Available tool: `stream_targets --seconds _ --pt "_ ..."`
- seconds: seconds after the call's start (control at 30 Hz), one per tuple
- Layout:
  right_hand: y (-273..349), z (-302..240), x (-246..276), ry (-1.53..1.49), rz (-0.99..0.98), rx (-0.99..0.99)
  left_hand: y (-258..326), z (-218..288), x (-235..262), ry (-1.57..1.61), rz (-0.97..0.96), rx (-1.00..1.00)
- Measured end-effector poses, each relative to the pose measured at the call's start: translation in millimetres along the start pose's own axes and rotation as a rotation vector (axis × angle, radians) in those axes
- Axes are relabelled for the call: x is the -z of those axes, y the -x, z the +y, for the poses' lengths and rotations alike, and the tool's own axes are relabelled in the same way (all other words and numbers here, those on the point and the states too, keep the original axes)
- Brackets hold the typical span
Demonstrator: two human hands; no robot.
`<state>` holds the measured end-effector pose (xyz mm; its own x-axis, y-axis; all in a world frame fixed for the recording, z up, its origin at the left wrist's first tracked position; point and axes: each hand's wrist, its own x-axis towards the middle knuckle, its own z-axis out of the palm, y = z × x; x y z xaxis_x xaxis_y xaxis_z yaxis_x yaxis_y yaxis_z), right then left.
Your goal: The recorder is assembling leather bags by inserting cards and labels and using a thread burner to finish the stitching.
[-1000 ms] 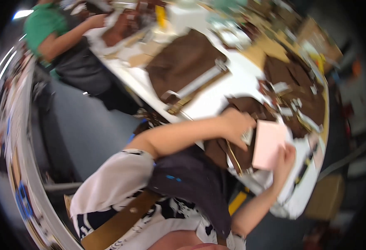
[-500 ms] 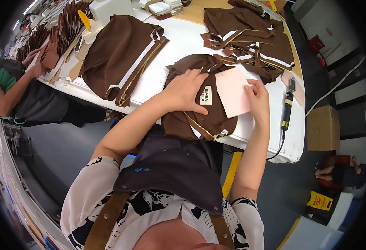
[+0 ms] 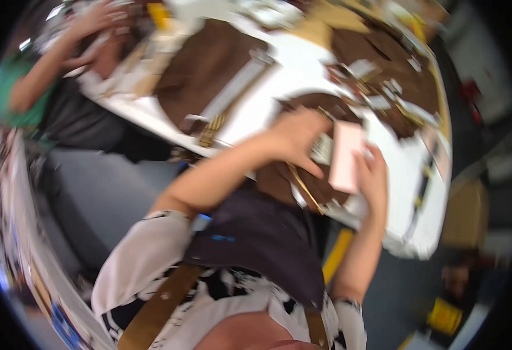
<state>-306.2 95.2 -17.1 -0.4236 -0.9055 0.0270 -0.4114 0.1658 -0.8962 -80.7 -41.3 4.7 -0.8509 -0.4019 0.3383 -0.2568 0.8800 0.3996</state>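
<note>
A brown fabric piece (image 3: 274, 179) with a pale label (image 3: 322, 149) and a gold zipper (image 3: 306, 188) lies near the front edge of the white table (image 3: 302, 55). On its left part rests my left hand (image 3: 298, 139), fingers spread and thumb apart beside the label. A pale pink card (image 3: 347, 156) is pinched at its right edge by my right hand (image 3: 373, 170). It is over the right part of the fabric piece and looks narrow, as if tilted or folded; motion blur hides which.
Another brown zippered piece (image 3: 206, 73) lies to the left, and a pile of brown pieces (image 3: 387, 73) at the far right. A black corded hand tool (image 3: 423, 181) sits near the right edge. A co-worker's hands (image 3: 95, 35) are at far left. A cardboard box (image 3: 467, 213) stands right.
The pink card has gone from a broad face to a narrow shape in my right hand. The whole view has shifted and blurred. My left hand stays on the fabric piece.
</note>
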Motion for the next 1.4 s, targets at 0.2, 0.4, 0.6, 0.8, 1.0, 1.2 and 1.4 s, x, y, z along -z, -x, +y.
stream_targets --seconds 0.2,0.4,0.6,0.8,1.0,1.2,1.4 --pt "23 -9 4 -0.043 -0.146 -0.074 6 -3 -4 0.063 -0.056 0.149" --pt "30 -8 -3 -0.059 0.013 0.166 9 -4 -11 0.093 0.013 0.127" --pt "37 -64 -14 0.44 -0.14 0.014 12 -4 -8 0.109 0.041 0.126" --pt "26 -51 -1 0.373 -0.113 -0.206 13 -6 -6 0.108 0.032 0.107" --pt "32 -28 -10 0.477 0.065 0.043 17 -6 -6 0.097 0.036 0.106" --pt "32 -37 -10 0.218 -0.089 -0.024 22 -6 -4 0.115 0.024 0.099" --pt "28 -25 -15 0.135 -0.019 0.075 13 -10 -8 0.148 0.106 -0.005"
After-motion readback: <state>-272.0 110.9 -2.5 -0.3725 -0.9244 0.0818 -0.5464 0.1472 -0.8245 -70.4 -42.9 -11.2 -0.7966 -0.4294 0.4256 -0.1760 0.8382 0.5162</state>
